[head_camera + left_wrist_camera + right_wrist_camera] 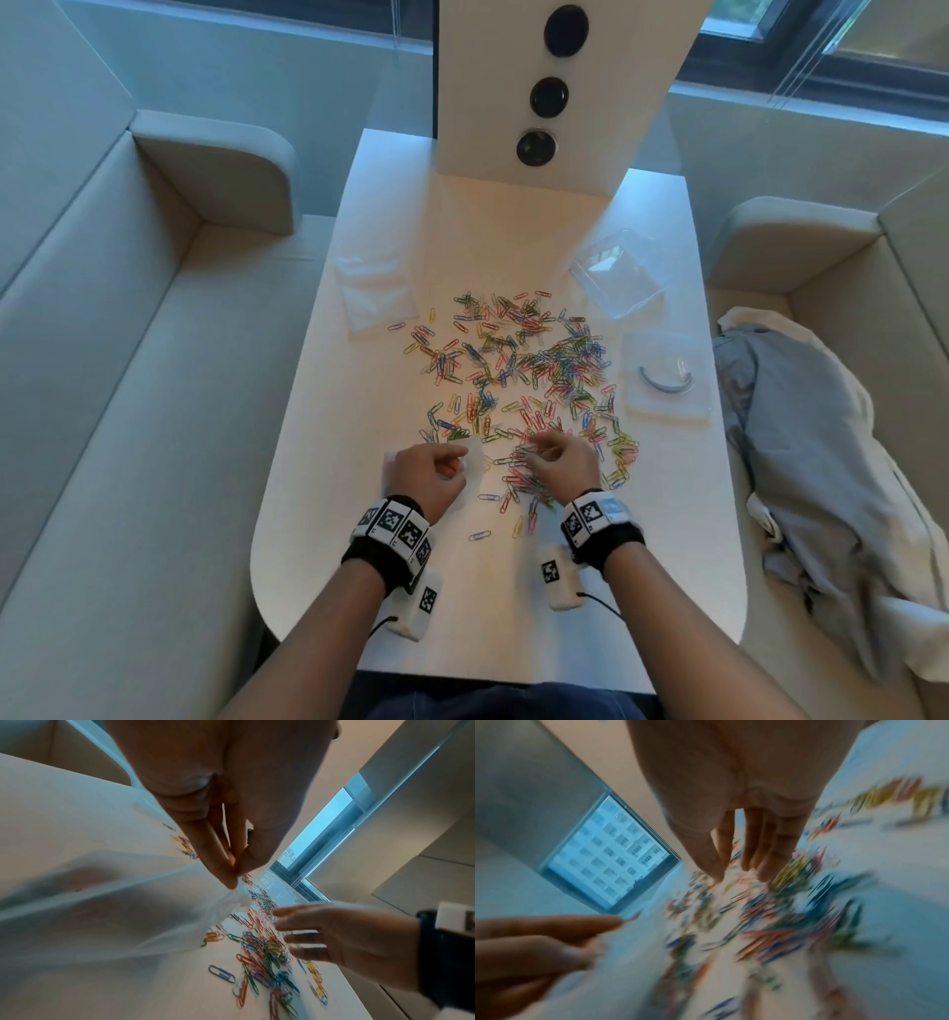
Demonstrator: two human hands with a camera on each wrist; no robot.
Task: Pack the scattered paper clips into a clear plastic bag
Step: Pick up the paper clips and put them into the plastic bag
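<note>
Many coloured paper clips (pixel 524 360) lie scattered over the middle of the white table (pixel 462 231). My left hand (pixel 462 455) pinches the rim of a clear plastic bag (pixel 102 902) between thumb and fingertips (pixel 231 880), and the bag hangs down to the table at the near left of the clips. My right hand (pixel 534 447) hovers just right of the bag, low over a dense heap of clips (pixel 262 947). Its fingers (pixel 765 862) are spread and fairly straight. The right wrist view is blurred, so whether any clip is in that hand does not show.
More flat clear bags (pixel 375 293) lie at the far left of the table. A clear plastic box (pixel 619 272) and its lid (pixel 665 377) sit at the right. A white panel (pixel 493 128) with black discs stands at the back. Crumpled cloth (pixel 806 462) lies on the right bench.
</note>
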